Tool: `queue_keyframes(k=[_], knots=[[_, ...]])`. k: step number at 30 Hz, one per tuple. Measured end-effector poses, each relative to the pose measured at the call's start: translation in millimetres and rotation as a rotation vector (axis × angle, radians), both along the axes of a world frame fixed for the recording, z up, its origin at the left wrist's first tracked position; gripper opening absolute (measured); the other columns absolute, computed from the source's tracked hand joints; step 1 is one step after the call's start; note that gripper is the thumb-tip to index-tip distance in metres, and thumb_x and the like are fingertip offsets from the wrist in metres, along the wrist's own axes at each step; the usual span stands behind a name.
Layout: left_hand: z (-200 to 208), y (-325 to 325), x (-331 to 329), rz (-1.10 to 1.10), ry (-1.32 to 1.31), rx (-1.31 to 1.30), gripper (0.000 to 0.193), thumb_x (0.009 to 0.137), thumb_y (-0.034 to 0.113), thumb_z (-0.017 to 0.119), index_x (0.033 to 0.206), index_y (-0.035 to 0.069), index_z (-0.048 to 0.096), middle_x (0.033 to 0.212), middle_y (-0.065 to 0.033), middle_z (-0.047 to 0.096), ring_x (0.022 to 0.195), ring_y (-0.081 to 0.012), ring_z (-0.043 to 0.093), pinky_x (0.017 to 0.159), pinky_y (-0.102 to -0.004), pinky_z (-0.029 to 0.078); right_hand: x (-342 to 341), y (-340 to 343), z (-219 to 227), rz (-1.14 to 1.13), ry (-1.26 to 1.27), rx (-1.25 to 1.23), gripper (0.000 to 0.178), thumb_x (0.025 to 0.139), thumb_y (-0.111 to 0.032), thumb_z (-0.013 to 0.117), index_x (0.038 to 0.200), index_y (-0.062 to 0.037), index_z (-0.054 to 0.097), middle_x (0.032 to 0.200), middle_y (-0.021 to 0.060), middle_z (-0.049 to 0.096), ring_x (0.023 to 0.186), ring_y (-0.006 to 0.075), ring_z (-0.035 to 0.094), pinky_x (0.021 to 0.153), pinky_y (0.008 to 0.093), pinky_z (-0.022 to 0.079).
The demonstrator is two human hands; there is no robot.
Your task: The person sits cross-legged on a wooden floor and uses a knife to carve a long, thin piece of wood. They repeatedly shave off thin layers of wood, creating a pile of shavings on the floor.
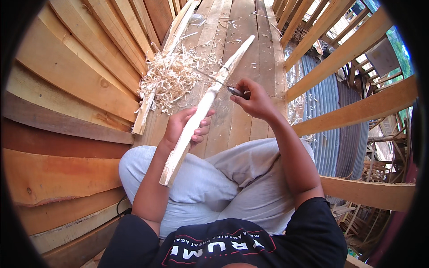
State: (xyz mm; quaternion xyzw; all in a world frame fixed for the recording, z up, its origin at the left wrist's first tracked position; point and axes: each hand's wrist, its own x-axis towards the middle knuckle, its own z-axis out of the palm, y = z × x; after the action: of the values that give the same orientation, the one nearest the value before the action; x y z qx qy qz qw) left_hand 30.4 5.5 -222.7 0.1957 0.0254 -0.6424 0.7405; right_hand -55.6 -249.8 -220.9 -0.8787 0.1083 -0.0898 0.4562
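Note:
My left hand (190, 127) is wrapped round a long pale piece of wood (203, 105), whose far end tapers. Its thick squared end lies over my left forearm and lap, and the narrow tip points away to the upper right. In my right hand (254, 98) is a knife (236, 91), gripped by its dark handle. The thin blade reaches left across the wood, a little beyond my left hand, and appears to touch it. A darker, rough patch marks the wood near the blade.
Curly wood shavings (172, 78) are heaped at the left over a plank (144, 111). More scraps dot the board floor (241, 118). Upright boards (67, 80) wall the left side. Wooden rails (357, 107) line the right, with corrugated metal sheeting (324, 116) beyond. My crossed legs (214, 178) are below.

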Motion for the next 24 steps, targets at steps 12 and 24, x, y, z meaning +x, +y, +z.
queue_keyframes(k=[12,24], knots=[[4,20,7,-0.042,-0.132,0.004,0.055,0.097,0.027,0.043,0.145,0.003,0.033,0.11,-0.0187,0.059,0.06,-0.0212,0.057,0.04,-0.0303,0.048,3,21,6,0.003,-0.013,-0.047,0.022,0.092,-0.017,0.068,0.104,-0.0008,0.058,0.075,0.0044,0.059,0.066,0.0099,0.053,0.06,0.028,0.043],[13,20,12,-0.015,-0.236,0.044,0.042,0.1,0.025,0.044,0.135,0.003,0.042,0.111,-0.0153,0.061,0.068,-0.0197,0.059,0.051,-0.03,0.052,-7,0,98,-0.342,-0.381,0.283,0.043,0.097,-0.031,0.063,0.062,-0.0112,0.05,0.052,-0.0076,0.041,0.048,0.0019,0.036,0.044,0.0253,0.024]])
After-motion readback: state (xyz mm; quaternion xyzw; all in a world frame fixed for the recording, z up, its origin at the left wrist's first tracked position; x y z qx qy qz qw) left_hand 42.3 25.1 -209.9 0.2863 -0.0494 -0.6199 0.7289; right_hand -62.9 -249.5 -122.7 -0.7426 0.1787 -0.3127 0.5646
